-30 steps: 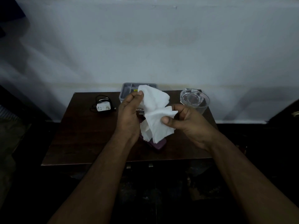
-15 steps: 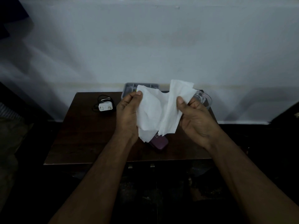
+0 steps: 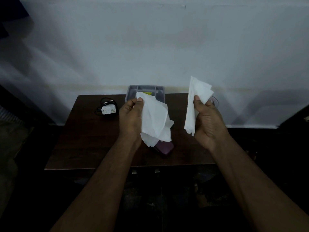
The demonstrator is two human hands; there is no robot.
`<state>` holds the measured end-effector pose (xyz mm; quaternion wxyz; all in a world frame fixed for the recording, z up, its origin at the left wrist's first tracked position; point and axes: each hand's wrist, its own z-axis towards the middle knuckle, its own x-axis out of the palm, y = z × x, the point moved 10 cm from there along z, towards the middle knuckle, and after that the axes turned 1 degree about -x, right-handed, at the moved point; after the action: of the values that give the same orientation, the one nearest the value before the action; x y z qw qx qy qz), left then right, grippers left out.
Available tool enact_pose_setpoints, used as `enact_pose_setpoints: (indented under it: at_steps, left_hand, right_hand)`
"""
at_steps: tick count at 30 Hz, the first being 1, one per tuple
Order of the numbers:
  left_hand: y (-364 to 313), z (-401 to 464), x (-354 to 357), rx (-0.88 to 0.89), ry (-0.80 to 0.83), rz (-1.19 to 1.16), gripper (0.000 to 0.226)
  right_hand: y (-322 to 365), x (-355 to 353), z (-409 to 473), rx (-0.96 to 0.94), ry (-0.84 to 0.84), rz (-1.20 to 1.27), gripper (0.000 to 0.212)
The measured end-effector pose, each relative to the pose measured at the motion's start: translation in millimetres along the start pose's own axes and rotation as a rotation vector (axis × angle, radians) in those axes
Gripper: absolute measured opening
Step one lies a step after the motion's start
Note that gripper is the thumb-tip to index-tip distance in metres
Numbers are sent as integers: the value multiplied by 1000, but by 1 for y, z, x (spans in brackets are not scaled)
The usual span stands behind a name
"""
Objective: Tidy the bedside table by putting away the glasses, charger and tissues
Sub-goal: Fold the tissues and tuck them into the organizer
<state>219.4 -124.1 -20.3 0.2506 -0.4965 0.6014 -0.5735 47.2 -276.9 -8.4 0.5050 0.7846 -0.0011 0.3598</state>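
Head view of a dark wooden table [image 3: 83, 139] set against a pale wall [image 3: 150, 47]. At the far edge stands a grey compartmented tray [image 3: 160, 91], its near wall hidden behind the left tissue. A white charger [image 3: 108, 111] with its black cable coiled round it lies at the far left, well apart from both hands. A maroon case [image 3: 164, 149] lies near the front edge, partly covered by the left tissue; a clear glass vessel [image 3: 214, 102] shows only as a rim behind the right hand. The left hand [image 3: 132, 119] pinches a crumpled tissue [image 3: 155, 119] at its top corner; it hangs downward over the case. The right hand [image 3: 209, 121] grips a folded tissue [image 3: 194, 104], long axis near upright, above the table's right edge. Open table surface lies at left front.
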Motion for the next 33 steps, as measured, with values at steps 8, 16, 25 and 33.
enact_pose_setpoints:
  at_steps: [8,16,25,33]
  left_hand:
    - [-8,-7,8,63,31,90,17]
    - [-2,-12,12,-88,65,-141,15]
    - [7,-13,12,-174,70,-224,39]
    - [13,-21,18,-299,121,-323,52]
  right_hand:
    - [-20,35,-14,121,304,-109,17]
    - [-35,31,-7,142,202,-82,16]
    - [-37,48,-19,166,355,-102,27]
    - [-40,66,-40,188,500,-233,41]
